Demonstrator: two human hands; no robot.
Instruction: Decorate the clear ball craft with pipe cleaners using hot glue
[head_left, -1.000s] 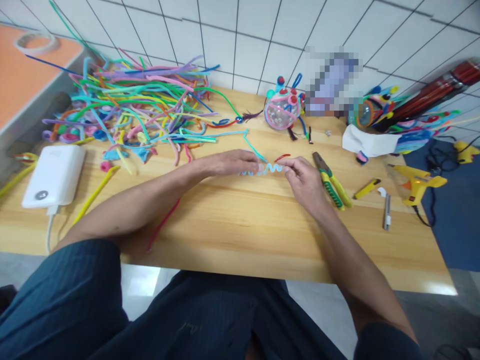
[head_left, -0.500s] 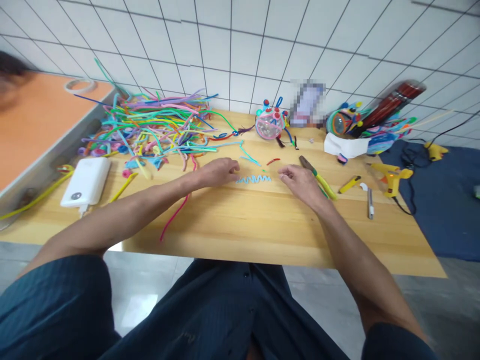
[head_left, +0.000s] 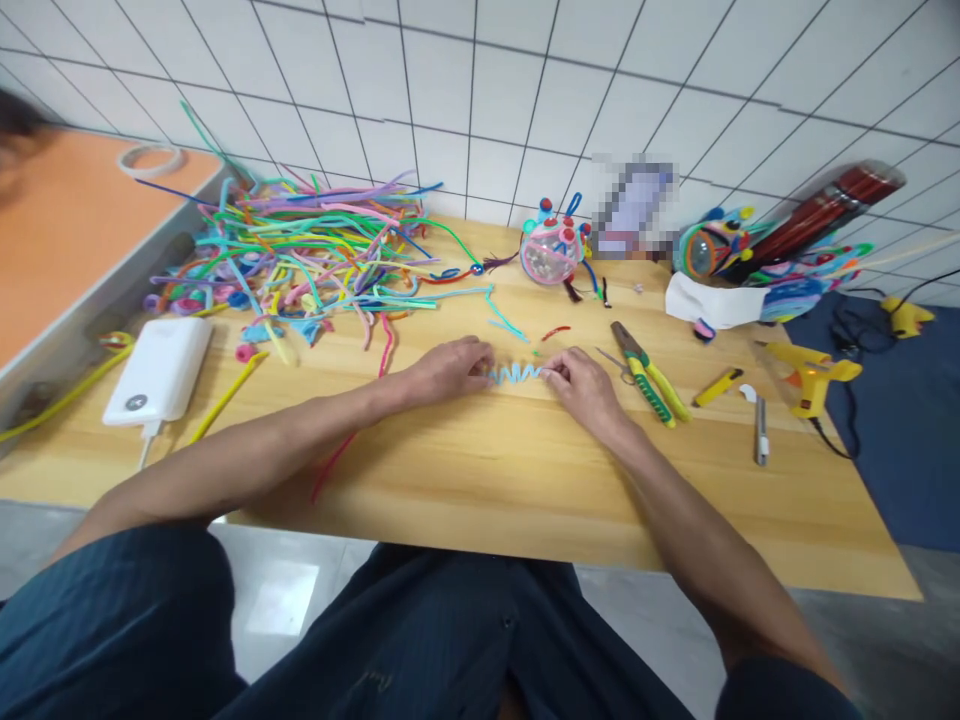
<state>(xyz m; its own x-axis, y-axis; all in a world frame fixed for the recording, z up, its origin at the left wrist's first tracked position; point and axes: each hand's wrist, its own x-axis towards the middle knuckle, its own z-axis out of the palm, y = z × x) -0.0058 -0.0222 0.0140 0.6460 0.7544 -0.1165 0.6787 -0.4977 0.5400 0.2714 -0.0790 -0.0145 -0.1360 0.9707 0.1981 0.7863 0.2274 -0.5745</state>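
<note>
A light blue pipe cleaner bent into a zigzag (head_left: 516, 373) stretches between my hands just over the table. Its left end is pinched in the fingers of my left hand (head_left: 456, 368), its right end in those of my right hand (head_left: 579, 380). Behind it lie a short red pipe cleaner piece (head_left: 556, 332) and a bent turquoise pipe cleaner (head_left: 504, 318). Right of my right hand rest pliers with green and yellow handles (head_left: 651, 380). Small scissors are partly visible beside them.
Many loose pipe cleaners (head_left: 315, 240) heap at the back left, near a white power bank (head_left: 157, 370). A decorated clear ball (head_left: 551, 255) stands by the wall. At right are a yellow cutter (head_left: 718, 387), a grey cutter (head_left: 762, 432) and a yellow glue gun (head_left: 814, 378).
My right hand has come in from the right and closed on the zigzag's right end. The pliers and scissors show more fully. The whole view has shifted slightly.
</note>
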